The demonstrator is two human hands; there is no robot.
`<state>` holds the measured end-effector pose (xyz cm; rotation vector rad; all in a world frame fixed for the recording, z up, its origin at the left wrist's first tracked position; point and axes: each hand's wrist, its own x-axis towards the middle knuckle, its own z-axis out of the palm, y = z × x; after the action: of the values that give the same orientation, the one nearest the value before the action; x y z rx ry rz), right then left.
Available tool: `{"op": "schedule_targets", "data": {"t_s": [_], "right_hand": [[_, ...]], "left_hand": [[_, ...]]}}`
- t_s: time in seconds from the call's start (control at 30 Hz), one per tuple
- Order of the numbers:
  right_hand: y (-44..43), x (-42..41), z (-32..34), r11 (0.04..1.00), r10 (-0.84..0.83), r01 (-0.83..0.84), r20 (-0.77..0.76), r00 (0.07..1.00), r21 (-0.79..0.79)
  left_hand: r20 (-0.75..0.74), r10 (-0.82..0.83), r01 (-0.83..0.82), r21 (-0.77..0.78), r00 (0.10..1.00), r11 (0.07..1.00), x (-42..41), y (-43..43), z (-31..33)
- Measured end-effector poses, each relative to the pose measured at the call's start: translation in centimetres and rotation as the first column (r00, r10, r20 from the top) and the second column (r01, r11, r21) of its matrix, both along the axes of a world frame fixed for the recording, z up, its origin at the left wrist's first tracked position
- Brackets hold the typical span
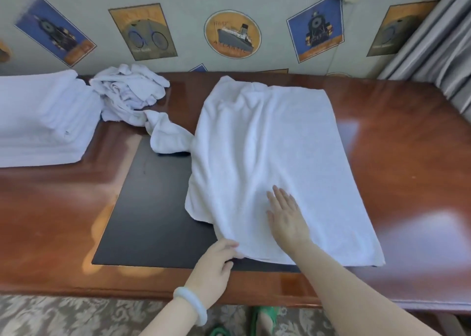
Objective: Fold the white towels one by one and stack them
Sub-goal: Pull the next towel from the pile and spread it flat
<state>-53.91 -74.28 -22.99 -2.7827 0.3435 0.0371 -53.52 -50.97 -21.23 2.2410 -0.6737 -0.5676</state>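
At centre frame the left hand (216,259) pinches the spread towel's (275,142) near corner while the right hand (286,217) lies flat, fingers straight, on it.

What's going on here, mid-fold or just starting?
A person is working on one white towel spread on the wooden table. The left hand pinches its near left corner while the right hand lies flat on it, fingers straight. Its left edge is rumpled. A stack of folded towels sits at the far left, a crumpled towel pile beside it.
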Motion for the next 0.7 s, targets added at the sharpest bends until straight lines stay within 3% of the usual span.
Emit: {"op": "schedule_targets", "data": {"t_s": [0.07,0.17,0.3,0.47,0.53,0.63,0.7], "right_hand": [[1.1,-0.6,-2.6,0.996,-0.079,0.078,-0.022,0.997,-0.042],[1.5,-1.1,-4.3,0.990,-0.127,0.127,0.007,0.992,-0.065],[1.6,-0.8,-4.7,0.983,-0.145,0.144,0.000,0.989,-0.112],[1.7,-0.7,-4.4,0.981,-0.153,0.146,-0.046,0.987,-0.131],[1.9,-0.6,-4.3,0.980,-0.157,0.149,-0.049,0.986,-0.132],[1.9,-0.8,-4.1,0.978,-0.157,0.151,-0.038,0.987,-0.142],[1.8,-0.9,-4.1,0.978,-0.158,0.150,-0.042,0.987,-0.145]], "left_hand": [[-0.050,0.287,-0.291,-0.121,0.957,0.949,0.6,1.6,0.0],[-0.059,0.588,-0.588,0.007,0.807,0.809,3.1,3.2,-0.6],[-0.086,0.656,-0.644,0.135,0.750,0.753,7.0,2.6,-1.3],[-0.010,0.606,-0.600,0.126,0.795,0.790,10.8,0.7,-1.3],[-0.018,0.603,-0.601,0.058,0.798,0.797,11.5,0.5,-1.0],[-0.107,0.622,-0.630,-0.164,0.776,0.759,12.0,0.9,0.7],[-0.044,0.578,-0.565,-0.282,0.815,0.775,11.0,2.0,2.7]]}}
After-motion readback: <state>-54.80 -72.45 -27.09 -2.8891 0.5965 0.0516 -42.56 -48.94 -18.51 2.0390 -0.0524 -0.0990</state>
